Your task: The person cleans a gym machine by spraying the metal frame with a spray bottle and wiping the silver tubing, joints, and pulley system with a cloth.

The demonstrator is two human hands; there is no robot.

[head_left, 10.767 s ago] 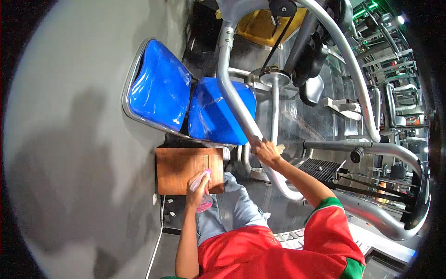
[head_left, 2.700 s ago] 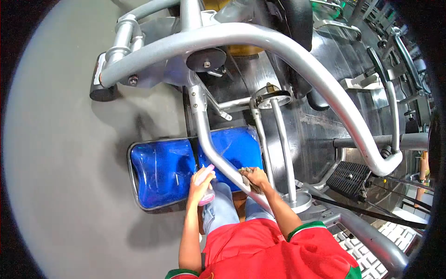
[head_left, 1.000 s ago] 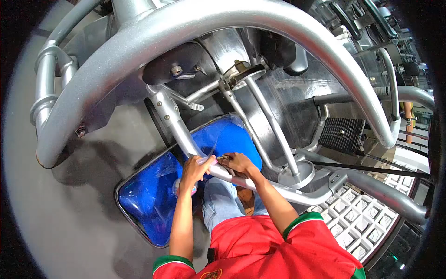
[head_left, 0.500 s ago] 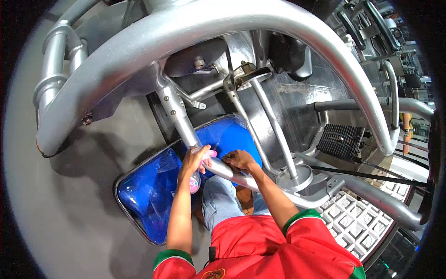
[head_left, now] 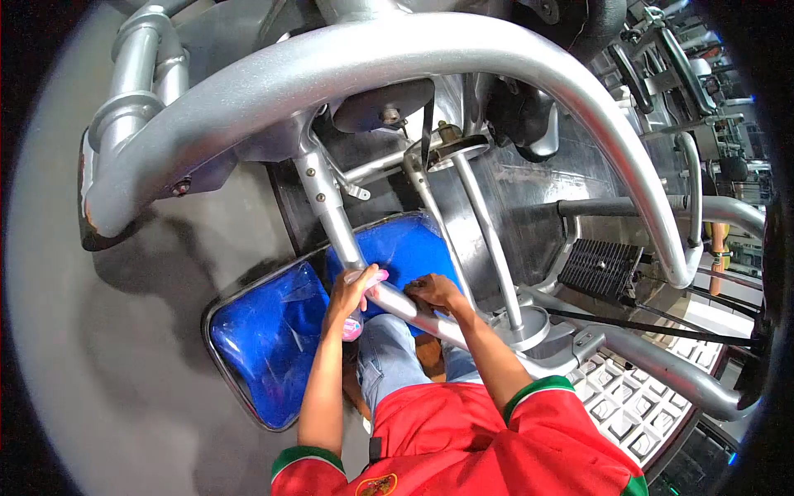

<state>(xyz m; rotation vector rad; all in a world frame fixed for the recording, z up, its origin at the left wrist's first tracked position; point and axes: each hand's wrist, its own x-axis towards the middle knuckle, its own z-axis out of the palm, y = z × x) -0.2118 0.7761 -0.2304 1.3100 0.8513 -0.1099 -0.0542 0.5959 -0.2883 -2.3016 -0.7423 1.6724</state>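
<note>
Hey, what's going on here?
A person at a piece of gym equipment holds a pink and clear spray bottle in the left hand. The right hand is at a silver tube of the frame; whether it holds anything is hard to tell. A blue padded chair stands just beyond.

Gleams as smooth, satiny metal on the bent silver tube (head_left: 395,301); shines like glossy, creased plastic over the blue two-part chair (head_left: 269,339); looks like matt cloth on the red short-sleeved shirt (head_left: 447,426) and pale-blue trousers (head_left: 386,351).
</note>
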